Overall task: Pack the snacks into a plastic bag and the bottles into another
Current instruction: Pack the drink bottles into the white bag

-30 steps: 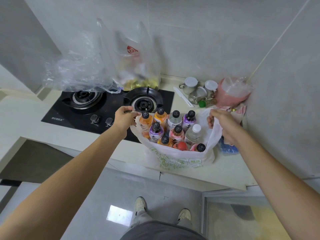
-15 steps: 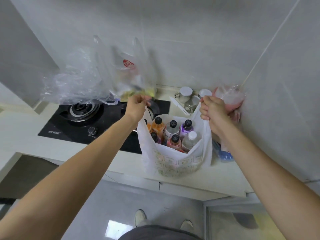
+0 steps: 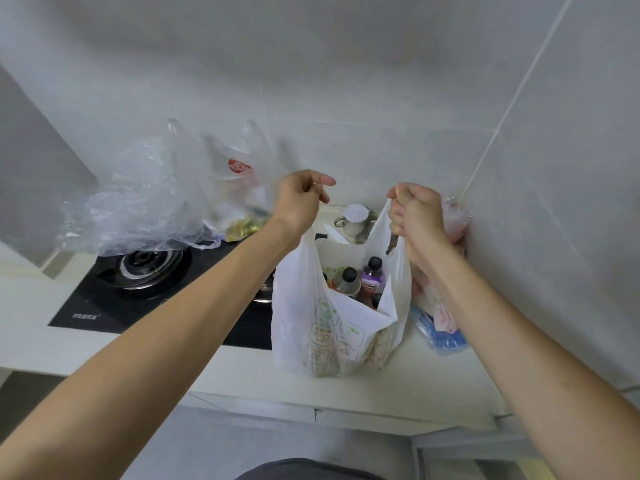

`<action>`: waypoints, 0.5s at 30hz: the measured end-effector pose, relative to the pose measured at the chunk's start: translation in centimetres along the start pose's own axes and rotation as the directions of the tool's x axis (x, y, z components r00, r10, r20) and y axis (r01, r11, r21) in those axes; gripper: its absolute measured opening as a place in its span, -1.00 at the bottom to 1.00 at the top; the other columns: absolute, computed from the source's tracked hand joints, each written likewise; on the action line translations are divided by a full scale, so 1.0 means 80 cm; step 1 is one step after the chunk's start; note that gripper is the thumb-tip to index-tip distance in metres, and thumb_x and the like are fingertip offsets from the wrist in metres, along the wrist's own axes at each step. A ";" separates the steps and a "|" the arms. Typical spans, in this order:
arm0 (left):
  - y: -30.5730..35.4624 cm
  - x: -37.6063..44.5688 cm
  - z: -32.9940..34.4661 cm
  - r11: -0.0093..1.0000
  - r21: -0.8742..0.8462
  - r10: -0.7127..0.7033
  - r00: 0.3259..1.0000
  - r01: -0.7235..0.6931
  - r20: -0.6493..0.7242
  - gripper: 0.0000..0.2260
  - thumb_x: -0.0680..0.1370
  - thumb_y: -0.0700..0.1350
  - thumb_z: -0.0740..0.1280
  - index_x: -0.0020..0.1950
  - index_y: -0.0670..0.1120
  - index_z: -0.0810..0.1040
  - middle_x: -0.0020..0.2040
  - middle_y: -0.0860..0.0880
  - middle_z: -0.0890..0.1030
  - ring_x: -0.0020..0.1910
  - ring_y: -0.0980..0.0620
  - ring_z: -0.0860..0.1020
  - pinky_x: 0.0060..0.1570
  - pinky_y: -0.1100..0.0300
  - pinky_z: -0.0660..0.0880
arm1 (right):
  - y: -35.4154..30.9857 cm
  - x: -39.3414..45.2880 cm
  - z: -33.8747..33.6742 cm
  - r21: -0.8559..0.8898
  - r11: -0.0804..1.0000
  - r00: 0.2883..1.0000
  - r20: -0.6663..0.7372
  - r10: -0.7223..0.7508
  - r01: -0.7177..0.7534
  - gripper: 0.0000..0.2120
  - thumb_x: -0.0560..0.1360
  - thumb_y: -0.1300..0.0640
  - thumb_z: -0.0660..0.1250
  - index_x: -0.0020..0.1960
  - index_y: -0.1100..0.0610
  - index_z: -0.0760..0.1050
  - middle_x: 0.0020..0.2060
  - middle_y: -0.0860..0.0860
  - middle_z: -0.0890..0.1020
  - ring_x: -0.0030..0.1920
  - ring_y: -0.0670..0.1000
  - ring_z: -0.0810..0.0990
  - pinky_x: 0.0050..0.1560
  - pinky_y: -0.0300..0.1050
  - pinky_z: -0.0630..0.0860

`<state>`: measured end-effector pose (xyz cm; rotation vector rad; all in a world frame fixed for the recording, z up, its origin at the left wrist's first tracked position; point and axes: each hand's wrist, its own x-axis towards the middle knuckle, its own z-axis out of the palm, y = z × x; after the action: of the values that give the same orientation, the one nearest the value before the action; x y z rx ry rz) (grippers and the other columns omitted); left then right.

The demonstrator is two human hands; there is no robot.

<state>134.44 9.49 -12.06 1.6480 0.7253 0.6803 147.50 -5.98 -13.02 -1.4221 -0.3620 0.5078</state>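
Observation:
A white plastic bag [image 3: 311, 327] with a green print stands on the pale counter [image 3: 398, 379], its handles pulled up tall. My left hand [image 3: 299, 199] grips the left handle and my right hand [image 3: 417, 216] grips the right one, both well above the bag's mouth. Inside, several bottles [image 3: 370, 278] with black caps show through the opening; one has a purple label. A clear bag holding snacks [image 3: 239, 199] stands against the wall behind the stove.
A black gas stove [image 3: 149, 275] sits left of the bag, with a crumpled clear plastic bag [image 3: 128, 209] over its far burner. White-lidded jars [image 3: 355, 220] stand at the back. Pink and blue packets [image 3: 440, 327] lie by the right wall.
Both hands rose with the bag handles, stretching the bag upward around the bottles. The bag's sides now hide most of the bottles that were exposed a second ago.

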 end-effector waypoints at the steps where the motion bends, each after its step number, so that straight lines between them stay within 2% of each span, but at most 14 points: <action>1: 0.003 0.003 0.004 1.000 -0.017 0.000 1.000 0.000 0.008 -0.67 0.65 -0.34 0.12 -0.01 -0.08 0.65 -0.27 -0.05 0.56 -0.48 0.13 0.36 -0.38 0.28 0.33 | -0.001 0.004 -0.002 0.000 1.000 1.000 -0.008 -0.005 0.005 -0.69 0.72 0.18 0.14 -0.17 0.17 0.48 -0.53 -0.10 0.30 -0.55 -0.13 0.18 -0.56 -0.29 0.09; 5: 0.020 0.019 0.023 0.999 -0.045 0.015 0.999 -0.014 0.032 -0.69 0.65 -0.34 0.13 0.02 -0.11 0.65 -0.27 -0.06 0.56 -0.47 0.09 0.34 -0.42 0.28 0.32 | -0.005 0.018 -0.009 0.008 1.000 0.998 -0.059 -0.020 0.021 -0.69 0.71 0.20 0.15 -0.18 0.18 0.49 -0.52 -0.09 0.30 -0.54 -0.12 0.18 -0.54 -0.29 0.10; 11: 0.038 0.045 0.042 0.999 -0.025 0.029 0.996 -0.028 0.080 -0.67 0.65 -0.35 0.12 0.02 -0.08 0.64 -0.23 -0.08 0.57 -0.49 0.13 0.36 -0.48 0.33 0.29 | -0.022 0.039 -0.028 0.015 0.999 0.989 -0.139 -0.045 0.047 -0.68 0.71 0.21 0.14 -0.19 0.18 0.48 -0.54 -0.11 0.29 -0.54 -0.12 0.17 -0.52 -0.25 0.07; 15: 0.046 0.068 0.062 0.998 -0.053 0.029 0.993 -0.023 0.114 -0.66 0.63 -0.37 0.12 0.01 -0.08 0.65 -0.24 -0.08 0.57 -0.46 0.08 0.34 -0.42 0.30 0.34 | -0.031 0.064 -0.041 -0.032 0.998 0.983 -0.176 -0.060 0.055 -0.69 0.70 0.22 0.14 -0.19 0.17 0.50 -0.55 -0.10 0.31 -0.53 -0.10 0.18 -0.51 -0.25 0.09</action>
<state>142.06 10.00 -9.02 1.6371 0.6003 0.6129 153.79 -6.16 -11.26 -1.4666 -0.2669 0.3273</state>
